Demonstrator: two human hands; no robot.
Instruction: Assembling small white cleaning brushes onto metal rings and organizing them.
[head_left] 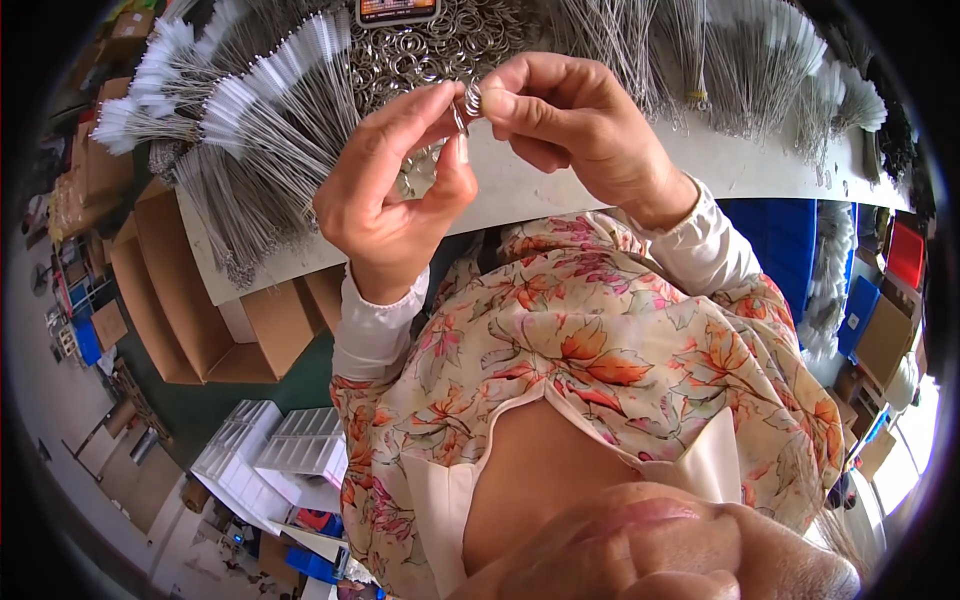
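Note:
Above the table's front edge, my two hands meet at a small cluster of metal split rings (473,99). With thumb and forefinger, my right hand (590,125) pinches the rings from the right. My left hand (385,190) comes in from the left, its thumb and forefinger closed on a ring of the same cluster. How many rings are held I cannot make out. Just beyond the fingers lies a heap of loose silver rings (420,45). Left of it are bundles of wire-handled brushes (285,90) with white bristles.
More wire brush bundles (750,60) cover the right side of the white table (560,195). A dark-framed screen device (398,10) lies at the rings' far edge. An opened cardboard box (190,290) stands at the left, a blue bin (770,245) at the right, white plastic trays (240,450) lower left.

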